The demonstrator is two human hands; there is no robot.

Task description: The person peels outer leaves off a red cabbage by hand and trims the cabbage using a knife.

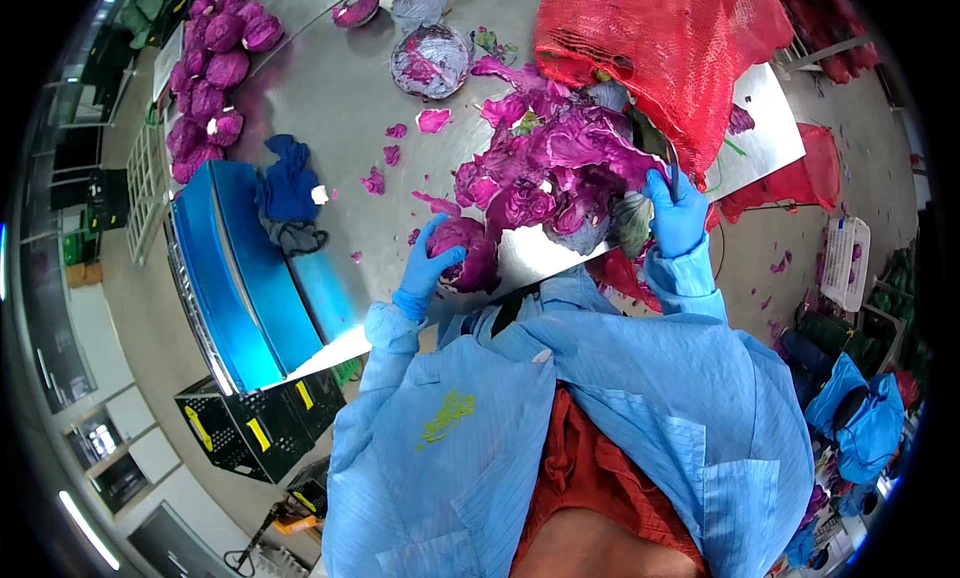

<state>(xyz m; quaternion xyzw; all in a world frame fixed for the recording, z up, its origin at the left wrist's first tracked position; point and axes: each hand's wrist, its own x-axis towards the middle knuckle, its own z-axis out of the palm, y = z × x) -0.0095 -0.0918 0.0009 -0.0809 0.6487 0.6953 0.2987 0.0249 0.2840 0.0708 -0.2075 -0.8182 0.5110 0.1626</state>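
Note:
My left hand (430, 268), in a blue glove, is closed around the side of a red cabbage (470, 253) at the near edge of the metal table (340, 88). My right hand (677, 216), also gloved in blue, is wrapped round what looks like a knife (674, 168); its dark blade is partly hidden beside the red net sack. Between my hands lies a heap of loose purple cabbage leaves (560, 158). A greyish-purple cabbage (632, 223) sits just left of my right hand, partly covered by leaves.
A red net sack (650, 48) lies across the table's right side. Peeled cabbages (227, 68) are piled at the far left. A whole cabbage (430, 61) stands toward the back. A blue box (245, 268) and blue cloth (288, 183) are at left; black crates (260, 428) stand below.

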